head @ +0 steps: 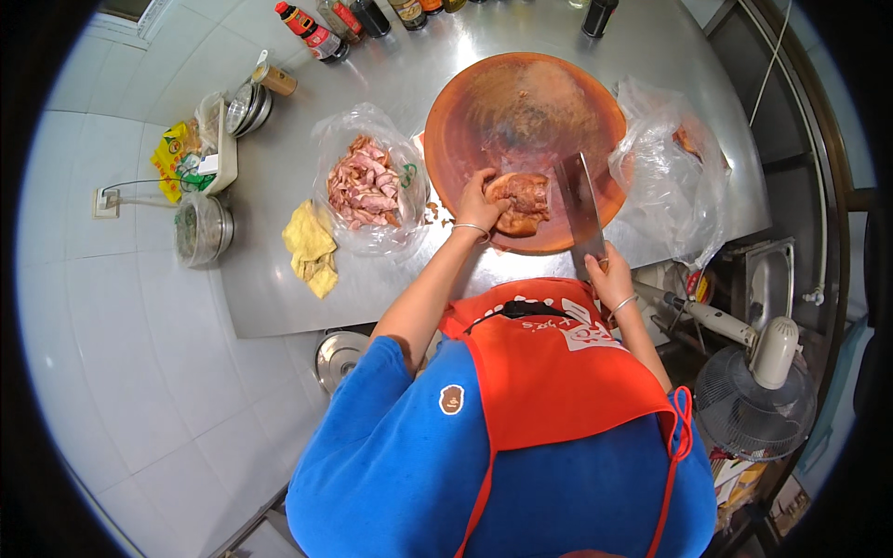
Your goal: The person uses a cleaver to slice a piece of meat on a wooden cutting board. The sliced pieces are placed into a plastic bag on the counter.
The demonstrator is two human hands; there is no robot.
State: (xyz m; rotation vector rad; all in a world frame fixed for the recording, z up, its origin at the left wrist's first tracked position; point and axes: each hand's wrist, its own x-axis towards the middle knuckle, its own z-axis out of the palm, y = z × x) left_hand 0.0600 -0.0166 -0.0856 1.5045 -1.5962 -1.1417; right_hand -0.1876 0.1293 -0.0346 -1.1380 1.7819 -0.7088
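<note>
On a round wooden chopping block (527, 91) lies a browned piece of cooked meat (523, 199). My left hand (481, 206) rests on the meat's left side, fingers bent over its edge. My right hand (608, 275) grips the handle of a cleaver (581, 202), whose blade stands just right of the meat, over the block and not touching the meat. Left of the block, an open clear plastic bag (411, 234) holds a heap of sliced meat (363, 183). A second clear plastic bag (666, 181), with browned meat inside, lies at the block's right edge.
The steel table (265, 300) bears a crumpled yellow cloth (310, 247) at left, stacked metal bowls (249, 108) and a white tray (227, 150) by the tiled wall. Sauce bottles (314, 33) line the far side. A standing fan (757, 401) is at the lower right.
</note>
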